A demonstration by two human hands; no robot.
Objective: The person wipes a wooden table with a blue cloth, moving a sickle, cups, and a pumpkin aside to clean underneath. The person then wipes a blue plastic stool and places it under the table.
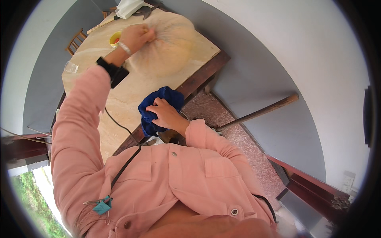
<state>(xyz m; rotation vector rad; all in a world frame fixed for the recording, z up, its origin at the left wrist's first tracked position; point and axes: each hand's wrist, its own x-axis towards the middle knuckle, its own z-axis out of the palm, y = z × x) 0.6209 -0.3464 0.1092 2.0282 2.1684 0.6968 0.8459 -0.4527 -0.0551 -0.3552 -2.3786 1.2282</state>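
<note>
My left hand [137,36], with a bracelet at the wrist, grips the gathered top of a large translucent plastic bag [175,44] on the marble-patterned tabletop [119,95]. The bag is puffed out and blurred, so I cannot tell what, if anything, is inside. Close to my body, my right hand [166,114] clutches a dark blue cloth [151,102] at the table's near edge. Its fingers press into the folds, and part of the cloth hangs over that edge.
Beside my left wrist is a yellow cup [115,38] with something red inside. A clear plastic cup [71,67] lies near the left edge. White packaging [128,8] and a dark curved blade [144,12] are at the far end. A wooden handle [259,111] leans on the wall.
</note>
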